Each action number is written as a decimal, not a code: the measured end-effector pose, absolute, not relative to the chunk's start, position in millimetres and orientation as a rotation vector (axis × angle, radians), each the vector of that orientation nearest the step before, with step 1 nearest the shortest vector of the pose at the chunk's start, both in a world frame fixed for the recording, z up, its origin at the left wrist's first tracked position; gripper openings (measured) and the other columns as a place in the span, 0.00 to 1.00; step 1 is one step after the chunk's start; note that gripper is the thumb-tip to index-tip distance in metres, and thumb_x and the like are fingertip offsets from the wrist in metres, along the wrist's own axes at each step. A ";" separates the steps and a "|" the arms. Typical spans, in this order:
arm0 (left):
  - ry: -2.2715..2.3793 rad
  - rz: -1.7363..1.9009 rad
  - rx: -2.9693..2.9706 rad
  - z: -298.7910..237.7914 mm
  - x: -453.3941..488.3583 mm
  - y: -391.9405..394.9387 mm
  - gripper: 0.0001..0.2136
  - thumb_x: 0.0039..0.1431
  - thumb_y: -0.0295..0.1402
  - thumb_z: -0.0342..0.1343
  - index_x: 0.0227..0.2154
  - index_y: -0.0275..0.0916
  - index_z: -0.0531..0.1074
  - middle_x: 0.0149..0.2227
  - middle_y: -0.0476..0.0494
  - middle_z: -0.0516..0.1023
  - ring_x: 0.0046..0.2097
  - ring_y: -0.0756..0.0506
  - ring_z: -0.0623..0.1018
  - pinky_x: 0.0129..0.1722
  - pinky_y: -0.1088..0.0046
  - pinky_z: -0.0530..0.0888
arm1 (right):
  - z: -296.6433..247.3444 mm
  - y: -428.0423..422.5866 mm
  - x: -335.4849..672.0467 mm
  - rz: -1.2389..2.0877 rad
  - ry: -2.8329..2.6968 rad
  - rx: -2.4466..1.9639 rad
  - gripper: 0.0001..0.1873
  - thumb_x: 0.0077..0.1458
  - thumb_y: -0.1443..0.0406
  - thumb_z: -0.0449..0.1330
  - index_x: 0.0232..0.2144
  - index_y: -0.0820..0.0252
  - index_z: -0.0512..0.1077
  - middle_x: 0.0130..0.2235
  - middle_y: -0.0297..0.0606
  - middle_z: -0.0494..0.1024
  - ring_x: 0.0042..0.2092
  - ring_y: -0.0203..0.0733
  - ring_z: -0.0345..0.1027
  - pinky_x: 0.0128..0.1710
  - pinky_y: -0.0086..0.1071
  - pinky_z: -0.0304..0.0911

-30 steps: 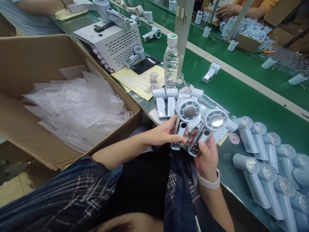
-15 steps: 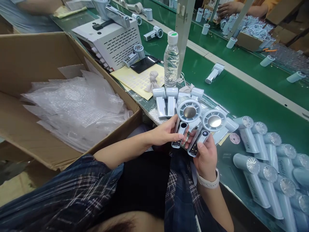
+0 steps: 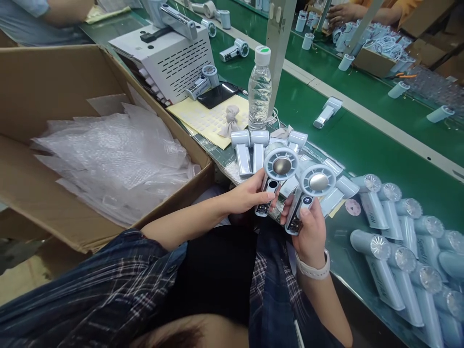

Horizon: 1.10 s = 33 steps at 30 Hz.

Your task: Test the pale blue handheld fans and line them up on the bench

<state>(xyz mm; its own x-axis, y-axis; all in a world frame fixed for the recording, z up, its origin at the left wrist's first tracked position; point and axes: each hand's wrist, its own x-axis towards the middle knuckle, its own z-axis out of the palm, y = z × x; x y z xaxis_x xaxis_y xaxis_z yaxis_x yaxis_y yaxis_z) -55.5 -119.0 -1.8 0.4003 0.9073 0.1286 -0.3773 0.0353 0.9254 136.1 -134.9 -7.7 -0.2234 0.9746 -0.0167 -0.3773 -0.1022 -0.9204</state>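
Note:
My left hand (image 3: 250,195) grips the handle of a pale blue handheld fan (image 3: 278,169) whose round head with a metal centre faces me. My right hand (image 3: 311,232) holds a second fan (image 3: 313,186) of the same kind by its handle, thumb on the front, and a small lit display on that handle reads a number. The two fans are side by side over the table edge, close to my lap. Behind them lie several more pale blue fans (image 3: 250,147) on the table.
A water bottle (image 3: 259,89) stands behind the fans near a yellow sticker sheet (image 3: 212,118). A large cardboard box (image 3: 54,96) of bubble bags fills the left. Rows of fans (image 3: 398,241) lie at right. A white machine (image 3: 170,53) sits at the back. Other people's hands work across the green belt (image 3: 362,140).
The display on the right-hand fan has lit up. Both hands and fans have shifted slightly, with the view moving a little.

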 end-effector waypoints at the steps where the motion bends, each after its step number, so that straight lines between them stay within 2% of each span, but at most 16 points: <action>1: 0.599 1.083 1.126 -3.0 -55.5 -119.0 0.23 0.61 0.47 0.64 0.45 0.38 0.60 0.31 0.49 0.74 0.30 0.50 0.75 0.31 0.74 0.71 | -6.5 -134.5 135.6 1.579 -1.019 -0.844 0.14 0.60 0.53 0.64 0.43 0.53 0.72 0.37 0.36 0.76 0.30 0.39 0.69 0.28 0.34 0.71; 8: 0.616 1.065 1.076 -11.3 -54.6 -120.7 0.25 0.59 0.48 0.65 0.47 0.39 0.60 0.32 0.49 0.74 0.30 0.49 0.75 0.32 0.72 0.72 | -4.2 -134.7 133.5 1.614 -0.978 -0.865 0.14 0.58 0.53 0.65 0.40 0.55 0.71 0.36 0.35 0.77 0.28 0.37 0.69 0.23 0.31 0.67; 13: 0.661 1.082 1.074 -6.9 -54.9 -121.6 0.25 0.56 0.45 0.67 0.46 0.38 0.61 0.34 0.49 0.73 0.31 0.48 0.76 0.33 0.70 0.73 | -5.7 -135.3 132.6 1.654 -0.926 -0.932 0.13 0.57 0.55 0.66 0.42 0.52 0.72 0.33 0.33 0.77 0.27 0.39 0.69 0.22 0.33 0.68; 18: 0.624 1.086 1.066 -6.8 -53.8 -119.9 0.23 0.59 0.44 0.65 0.46 0.37 0.60 0.32 0.49 0.72 0.30 0.49 0.75 0.31 0.72 0.73 | -4.8 -134.7 133.0 1.651 -0.861 -0.929 0.13 0.55 0.57 0.67 0.41 0.51 0.73 0.33 0.32 0.77 0.26 0.37 0.68 0.21 0.32 0.67; 23: 0.587 1.068 0.959 -12.2 -53.5 -120.1 0.27 0.54 0.42 0.69 0.47 0.39 0.59 0.37 0.48 0.72 0.32 0.48 0.77 0.33 0.69 0.75 | -7.9 -135.8 136.5 1.662 -0.872 -0.903 0.13 0.57 0.56 0.65 0.42 0.53 0.72 0.35 0.33 0.77 0.27 0.37 0.69 0.22 0.31 0.68; 29: 0.643 1.053 1.032 -9.8 -54.7 -122.8 0.23 0.57 0.40 0.68 0.44 0.39 0.59 0.35 0.48 0.74 0.34 0.47 0.78 0.35 0.71 0.75 | -11.2 -137.4 138.8 1.671 -0.840 -0.883 0.13 0.58 0.57 0.63 0.43 0.54 0.71 0.35 0.33 0.76 0.28 0.36 0.69 0.23 0.30 0.69; 33: 0.692 1.051 1.107 -9.5 -56.2 -122.9 0.23 0.58 0.43 0.67 0.43 0.39 0.59 0.35 0.47 0.74 0.35 0.47 0.78 0.35 0.71 0.74 | -9.5 -138.0 137.9 1.625 -0.873 -0.890 0.14 0.59 0.54 0.63 0.41 0.56 0.72 0.36 0.35 0.76 0.28 0.36 0.68 0.23 0.30 0.68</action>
<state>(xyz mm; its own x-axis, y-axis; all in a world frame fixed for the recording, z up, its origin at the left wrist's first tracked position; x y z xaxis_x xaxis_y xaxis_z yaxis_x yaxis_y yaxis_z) -56.2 -122.9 -9.5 0.3771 0.9250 0.0471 -0.3219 0.0832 0.9431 137.9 -138.0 -9.5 -0.1833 0.9752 -0.1243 -0.4349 -0.1938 -0.8794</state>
